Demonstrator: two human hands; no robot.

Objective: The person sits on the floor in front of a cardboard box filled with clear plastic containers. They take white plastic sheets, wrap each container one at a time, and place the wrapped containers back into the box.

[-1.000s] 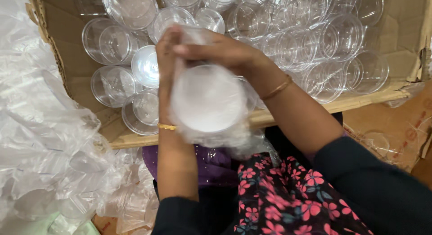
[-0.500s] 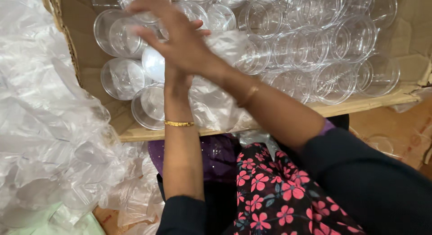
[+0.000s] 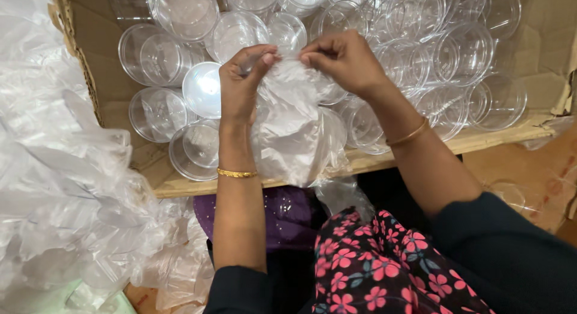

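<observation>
Against the cardboard box [image 3: 108, 109], both hands have shifted. A second ago they clasped a stack of clear cups in a plastic bag [image 3: 294, 134] just over its near edge; half a second ago the right hand [image 3: 345, 61] lay spread across the left. Now the hands have parted, and the left hand [image 3: 240, 85] and right pinch the bag's top, farther over the box.
</observation>
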